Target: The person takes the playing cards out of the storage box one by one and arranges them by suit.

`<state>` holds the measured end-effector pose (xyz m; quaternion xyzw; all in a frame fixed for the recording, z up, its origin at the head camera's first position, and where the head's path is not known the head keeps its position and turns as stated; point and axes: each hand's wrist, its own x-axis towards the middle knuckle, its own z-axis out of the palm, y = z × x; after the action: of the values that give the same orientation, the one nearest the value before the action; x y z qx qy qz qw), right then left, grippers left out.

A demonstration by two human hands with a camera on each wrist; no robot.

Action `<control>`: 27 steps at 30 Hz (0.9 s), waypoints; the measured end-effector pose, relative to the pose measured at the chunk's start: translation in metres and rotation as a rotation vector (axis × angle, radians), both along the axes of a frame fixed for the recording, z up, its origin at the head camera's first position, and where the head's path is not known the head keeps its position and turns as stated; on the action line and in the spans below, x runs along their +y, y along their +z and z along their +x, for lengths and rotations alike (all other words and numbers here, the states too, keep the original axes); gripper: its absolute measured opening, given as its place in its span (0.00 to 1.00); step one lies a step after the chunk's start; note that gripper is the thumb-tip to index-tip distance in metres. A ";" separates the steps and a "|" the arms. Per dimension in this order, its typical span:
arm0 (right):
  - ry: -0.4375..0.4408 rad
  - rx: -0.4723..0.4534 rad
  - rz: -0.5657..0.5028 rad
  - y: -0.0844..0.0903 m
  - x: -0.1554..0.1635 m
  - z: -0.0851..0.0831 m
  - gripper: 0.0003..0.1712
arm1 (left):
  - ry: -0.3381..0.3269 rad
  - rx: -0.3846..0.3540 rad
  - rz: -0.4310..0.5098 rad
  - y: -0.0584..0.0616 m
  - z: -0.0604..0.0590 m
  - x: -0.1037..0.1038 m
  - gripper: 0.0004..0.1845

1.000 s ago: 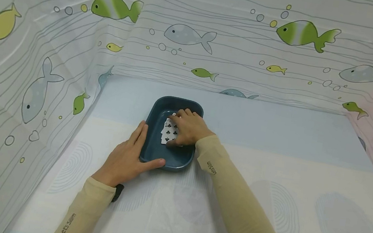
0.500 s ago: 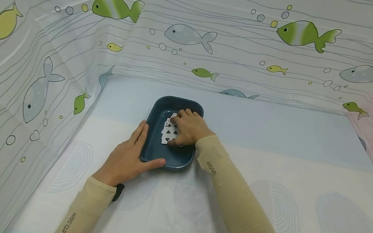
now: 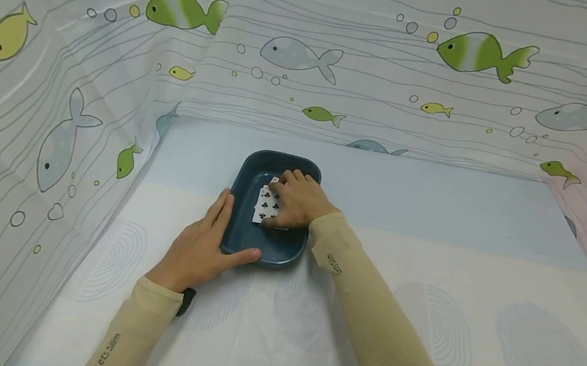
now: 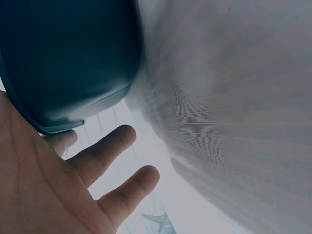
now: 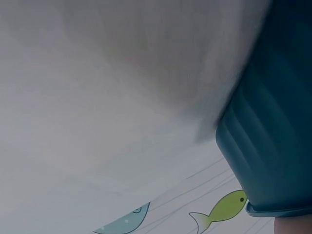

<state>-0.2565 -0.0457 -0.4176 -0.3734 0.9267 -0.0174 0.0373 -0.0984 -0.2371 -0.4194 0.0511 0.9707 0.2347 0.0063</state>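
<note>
Blue tray (image 3: 249, 169) sits on the table (image 3: 431, 262), near the fish curtain (image 3: 57, 75). The left hand (image 3: 199, 248) lies flat against the tray's left side, fingers straight, thumb along the front rim. Inside the tray lie the cards (image 3: 265, 205). The right hand (image 3: 299, 200) rests on them with bent fingers pinching the pile. The cards are fanned out, so some could slip loose if the pinch is weak.

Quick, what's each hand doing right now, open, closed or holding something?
Left hand: open, straight fingers braced against the blue tray.
Right hand: inside the tray, fingers curled on the playing cards.
</note>
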 end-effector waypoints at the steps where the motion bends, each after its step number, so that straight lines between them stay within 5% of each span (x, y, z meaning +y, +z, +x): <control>1: 0.001 0.001 -0.004 0.000 0.000 0.000 0.51 | 0.001 0.000 0.001 0.000 0.000 0.000 0.67; 27: 0.087 0.058 -0.179 0.012 0.016 0.001 0.52 | -0.013 -0.016 -0.019 0.002 0.000 0.000 0.67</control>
<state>-0.2556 -0.0300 -0.4056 -0.4155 0.9051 -0.0876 -0.0225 -0.0989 -0.2371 -0.4178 0.0553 0.9724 0.2260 0.0162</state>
